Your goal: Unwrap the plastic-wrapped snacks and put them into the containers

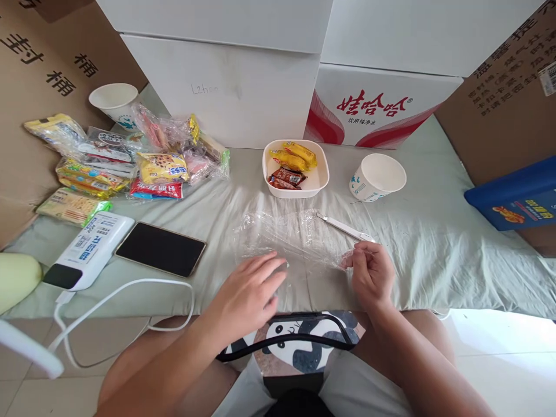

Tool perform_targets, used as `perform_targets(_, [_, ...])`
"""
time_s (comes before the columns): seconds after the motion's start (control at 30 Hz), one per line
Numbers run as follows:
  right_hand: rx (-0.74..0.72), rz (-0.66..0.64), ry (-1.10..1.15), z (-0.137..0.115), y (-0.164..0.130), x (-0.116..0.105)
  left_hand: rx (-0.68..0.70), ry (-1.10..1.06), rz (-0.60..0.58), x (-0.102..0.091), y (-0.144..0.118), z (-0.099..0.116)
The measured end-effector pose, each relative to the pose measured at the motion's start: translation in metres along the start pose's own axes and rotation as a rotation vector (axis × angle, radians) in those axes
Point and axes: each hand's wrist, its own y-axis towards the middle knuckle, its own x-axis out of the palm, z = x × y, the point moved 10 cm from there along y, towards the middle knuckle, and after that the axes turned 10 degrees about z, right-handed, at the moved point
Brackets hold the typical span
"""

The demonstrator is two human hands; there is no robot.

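A clear, crinkled plastic bag [289, 237] lies across the cloth in front of me. My right hand [374, 273] is closed, pinching the bag's right corner between thumb and fingers. Over its lower left edge, my left hand [249, 292] is open with the fingers stretched out; whether it touches the bag I cannot tell. A white-handled tool with a small wire hook [347, 227] lies just above my right hand, its handle end close to the knuckles. Beyond the bag, a white square bowl [320, 176] contains a few yellow and brown wrapped snacks.
A white paper cup [379, 178] stands right of the bowl. At left are a pile of packaged snacks [163, 168], another paper cup [113, 98], a black phone [160, 249] and a white power bank [89, 252] with a cable. White boxes [234, 92] line the back.
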Motion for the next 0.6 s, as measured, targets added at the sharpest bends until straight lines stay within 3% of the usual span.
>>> perform_targets(0.07, [-0.005, 0.004, 0.027, -0.003, 0.001, -0.001, -0.094, -0.062, 0.078, -0.007, 0.003, -0.012])
perform_targets(0.13, [-0.008, -0.011, 0.066, -0.007, 0.002, -0.001, -0.28, -0.206, 0.143, -0.019, 0.006, -0.038])
perform_targets(0.27, [-0.047, -0.217, 0.067, -0.015, -0.001, 0.014, -0.574, -0.391, 0.219, -0.036, 0.002, -0.081])
perform_targets(0.37, [-0.031, -0.316, -0.013, -0.012, -0.004, 0.023, -0.574, -0.375, 0.189, -0.039, 0.001, -0.087])
perform_targets(0.5, [0.138, -0.197, 0.135, -0.001, 0.0, 0.017, -0.508, -0.274, 0.007, -0.029, 0.0, -0.081])
perform_targets(0.6, [0.263, -0.164, 0.226, 0.007, 0.0, 0.016, -0.565, -0.377, 0.018, -0.029, -0.002, -0.084])
